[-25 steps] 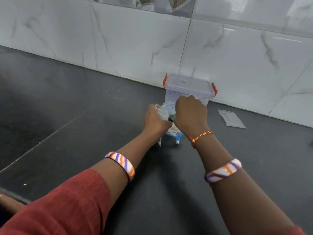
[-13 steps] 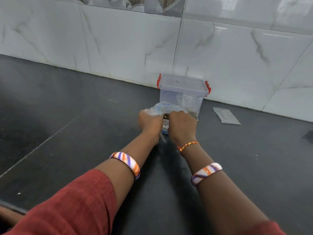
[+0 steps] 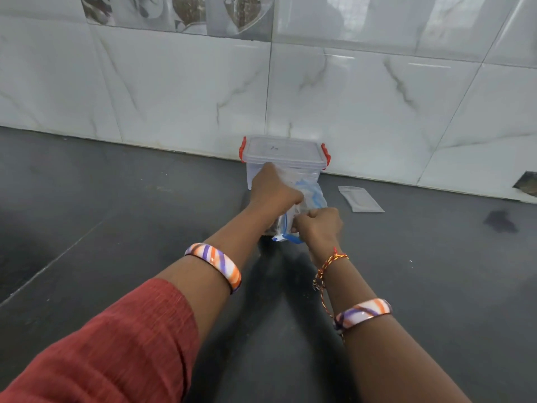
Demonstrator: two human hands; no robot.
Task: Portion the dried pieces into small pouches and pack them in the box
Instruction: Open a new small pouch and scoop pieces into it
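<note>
Counter: a wide dark worktop (image 3: 122, 216) running up to the pale marble-look wall tiles (image 3: 363, 112).
Box: the clear plastic box (image 3: 283, 161) stands against the wall, lid on, red clips at both ends. That lid is in the way and must come off before anything gets packed.
Bag: a clear zip bag (image 3: 308, 196) with blue trim, just in front of the box, held up off the counter. It looks thin, limp and slippery, and light, so I'd hold it at the stiffer zip edge.
Left hand: the left hand (image 3: 274, 193) grips the upper part of the bag.
Right hand: the right hand (image 3: 318, 225) pinches its lower edge.
Spare pouch: one small flat pouch (image 3: 360, 199) lies to the right, well apart.
</note>
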